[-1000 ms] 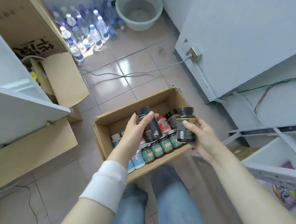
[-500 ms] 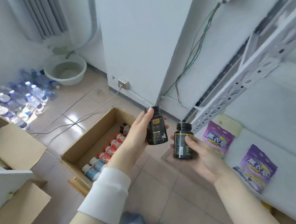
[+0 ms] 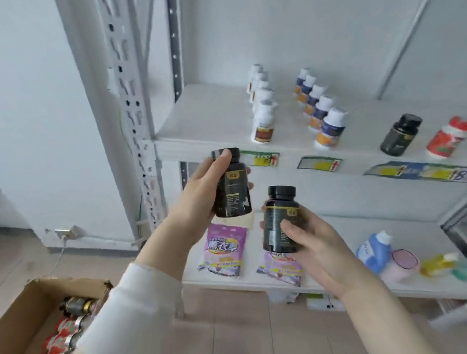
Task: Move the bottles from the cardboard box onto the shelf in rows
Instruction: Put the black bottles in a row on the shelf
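the left hand (image 3: 199, 193) is wrapped around a dark round plastic bottle with a black cap (image 3: 230, 183). the thumb sits up by the cap and the other fingers curl behind, so the bottle stays straight up and ready to stand. the right hand (image 3: 315, 240) is closed around a second dark bottle with a black cap (image 3: 281, 219), with the palm cupping it from below and the thumb pressed on the front. this one is lower and nearer the body.

both bottles are held in the air in front of the white metal shelf (image 3: 209, 121), just below its front edge, not on it yet. i think they are held upright so they can go down flat.

on the shelf, a row of white bottles with brown labels (image 3: 260, 102) and a row of white bottles with blue and orange labels (image 3: 320, 107) run front to back. one black bottle (image 3: 400, 134) stands alone farther right, so the two in hand likely belong there.

the brown cardboard box (image 3: 17, 323) sits low on the left, with more bottles inside.
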Available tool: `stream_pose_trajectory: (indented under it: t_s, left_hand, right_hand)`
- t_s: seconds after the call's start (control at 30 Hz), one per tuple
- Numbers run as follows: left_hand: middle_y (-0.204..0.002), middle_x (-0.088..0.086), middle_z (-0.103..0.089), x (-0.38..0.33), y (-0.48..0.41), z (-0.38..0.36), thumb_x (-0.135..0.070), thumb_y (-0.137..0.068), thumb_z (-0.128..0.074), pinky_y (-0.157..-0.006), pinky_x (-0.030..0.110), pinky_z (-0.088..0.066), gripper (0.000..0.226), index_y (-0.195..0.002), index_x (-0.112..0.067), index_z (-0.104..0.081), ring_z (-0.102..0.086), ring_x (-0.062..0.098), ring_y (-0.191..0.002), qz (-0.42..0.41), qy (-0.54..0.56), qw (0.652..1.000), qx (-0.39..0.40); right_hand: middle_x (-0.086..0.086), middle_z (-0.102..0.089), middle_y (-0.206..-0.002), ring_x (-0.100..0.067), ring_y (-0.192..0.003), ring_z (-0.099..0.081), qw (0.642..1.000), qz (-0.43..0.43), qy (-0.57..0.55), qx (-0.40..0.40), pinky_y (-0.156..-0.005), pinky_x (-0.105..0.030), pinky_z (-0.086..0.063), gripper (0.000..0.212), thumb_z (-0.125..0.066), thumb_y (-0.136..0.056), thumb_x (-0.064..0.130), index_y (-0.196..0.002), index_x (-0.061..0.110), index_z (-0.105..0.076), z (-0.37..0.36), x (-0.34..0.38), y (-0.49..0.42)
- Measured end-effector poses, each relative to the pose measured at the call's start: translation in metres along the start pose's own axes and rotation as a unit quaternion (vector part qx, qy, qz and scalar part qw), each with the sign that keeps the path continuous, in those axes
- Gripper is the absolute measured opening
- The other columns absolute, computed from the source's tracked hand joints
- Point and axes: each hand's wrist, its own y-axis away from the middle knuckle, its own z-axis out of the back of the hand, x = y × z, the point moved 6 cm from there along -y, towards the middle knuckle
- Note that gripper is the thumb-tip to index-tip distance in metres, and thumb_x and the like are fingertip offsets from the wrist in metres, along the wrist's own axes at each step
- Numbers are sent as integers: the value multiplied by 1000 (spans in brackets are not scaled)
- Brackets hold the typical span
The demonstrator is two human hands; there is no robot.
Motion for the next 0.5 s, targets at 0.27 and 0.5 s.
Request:
stream_pose_trajectory:
  t_s: [0.27,0.5]
  left_hand:
    - [-85,1,-69,2,-33,-178,-34,-95,-48,-68,27,-57,22,-98,-15,-58,-67,15,-72,-5,-46,994,94]
    - [-87,1,-66,-6,-96,-273,-33,-96,-48,-72,30,-55,18,-91,-19,-56,-65,18,-77,-48,-105,982,150]
  right_hand:
    - [-15,-64,-105,-23,-94,-64,993,77,9,-84,-72,-31,-58,85,-93,-35,41,-109,10,-64,131,96,49]
    - [-10,-69,-101,-18,-92,-68,985,137,20,-103,-70,-26,-57,85,-92,-34,40,-107,9,-63,196,171,40]
